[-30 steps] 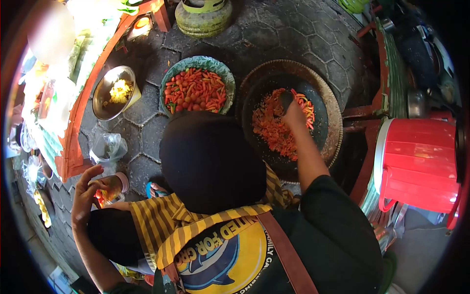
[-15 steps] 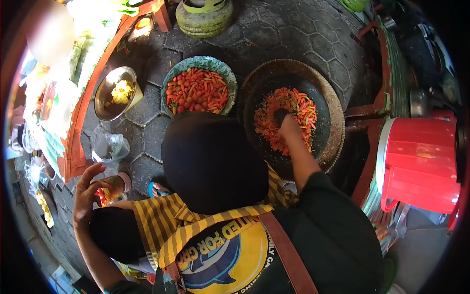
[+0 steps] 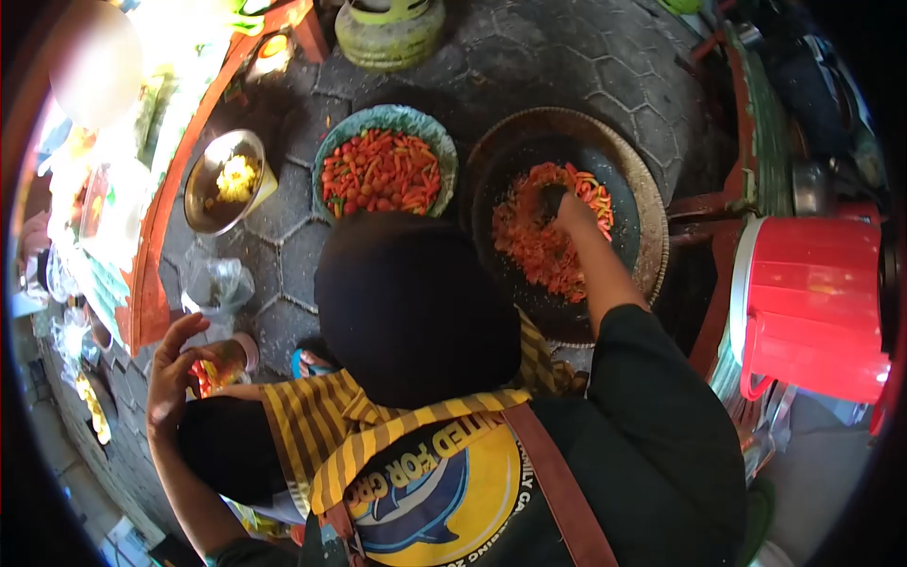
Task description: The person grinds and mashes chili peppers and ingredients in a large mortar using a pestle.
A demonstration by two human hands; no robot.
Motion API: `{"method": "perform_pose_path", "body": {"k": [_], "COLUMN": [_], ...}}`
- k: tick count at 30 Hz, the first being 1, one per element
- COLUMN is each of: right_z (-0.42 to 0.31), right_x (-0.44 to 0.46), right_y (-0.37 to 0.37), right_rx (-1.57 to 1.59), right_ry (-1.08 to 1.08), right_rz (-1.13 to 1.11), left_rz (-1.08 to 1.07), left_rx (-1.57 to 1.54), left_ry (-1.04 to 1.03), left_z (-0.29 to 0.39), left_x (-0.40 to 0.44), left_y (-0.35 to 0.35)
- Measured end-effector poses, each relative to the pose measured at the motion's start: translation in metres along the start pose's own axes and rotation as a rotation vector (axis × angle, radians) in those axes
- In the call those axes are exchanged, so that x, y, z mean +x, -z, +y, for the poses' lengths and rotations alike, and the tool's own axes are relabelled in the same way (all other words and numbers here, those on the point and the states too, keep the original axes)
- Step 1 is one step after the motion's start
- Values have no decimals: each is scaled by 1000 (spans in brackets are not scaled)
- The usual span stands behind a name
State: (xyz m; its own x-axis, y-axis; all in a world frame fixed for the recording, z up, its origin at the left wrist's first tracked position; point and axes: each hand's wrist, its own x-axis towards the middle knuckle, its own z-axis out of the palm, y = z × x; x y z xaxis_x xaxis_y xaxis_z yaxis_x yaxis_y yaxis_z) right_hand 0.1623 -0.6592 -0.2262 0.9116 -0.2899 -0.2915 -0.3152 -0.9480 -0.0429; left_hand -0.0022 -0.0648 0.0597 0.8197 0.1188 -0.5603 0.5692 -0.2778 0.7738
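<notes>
Gripping a dark pestle (image 3: 551, 197) inside the mortar (image 3: 629, 236), the right hand (image 3: 573, 215) seems past half of this batch, with whole chillies (image 3: 595, 197) remaining beside the crushed mass (image 3: 543, 269), more in the bowl (image 3: 387, 114) left of the mortar, and the left hand (image 3: 174, 369) farther left, loosely spread.

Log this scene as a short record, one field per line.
Right hand: grips a dark pestle; hand over the mortar
Mortar: dark, wide, set within a round brown tray
Mortar contents: crushed red mash, whole chillies along its right side
Left hand: raised, fingers loosely bent, nothing visibly held
Green basin: red chillies and round red fruits
Metal bowl: yellow pieces
Far edge: green gas cylinder
Right side: red container
</notes>
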Motion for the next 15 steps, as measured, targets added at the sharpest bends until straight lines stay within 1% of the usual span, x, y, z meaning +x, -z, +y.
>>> {"method": "perform_pose_path", "body": {"k": [2,3,4,6,7,8,10,11,12,14,15], "right_z": [1,2,1,-7,-14,-24,-30,-16,-12,-12,5], "right_x": [28,28,24,9,-5,-11,-20,-18,-18,12,10], "right_y": [47,64,71,68,57,40,-9,-34,-25,26,37], "right_rx": [-204,-144,-152,-11,-6,-8,-40,-13,-7,180,630], "right_ry": [-9,47,46,-11,18,31,-24,178,155,14,-163], "right_rz": [-618,-674,-675,-299,-145,-143,-65,335,327,-422,-569], "left_rz": [-20,-14,-14,-28,-13,-1,-27,-36,-28,-27,-22], "left_rx": [-68,-83,-90,-87,-46,-52,12,27,14,-7,-40], "left_ry": [-57,-48,-44,-54,2,2,-55,-56,-45,-83,-89], "left_z": [-6,-4,-4,-3,2,0,-9,-12,-19,-18,-15], "left_x": [4,3,2,-1,-3,-1,2,4,3,7,4], "left_y": [3,1,0,-1,-1,0,4,8,12,13,11]}}
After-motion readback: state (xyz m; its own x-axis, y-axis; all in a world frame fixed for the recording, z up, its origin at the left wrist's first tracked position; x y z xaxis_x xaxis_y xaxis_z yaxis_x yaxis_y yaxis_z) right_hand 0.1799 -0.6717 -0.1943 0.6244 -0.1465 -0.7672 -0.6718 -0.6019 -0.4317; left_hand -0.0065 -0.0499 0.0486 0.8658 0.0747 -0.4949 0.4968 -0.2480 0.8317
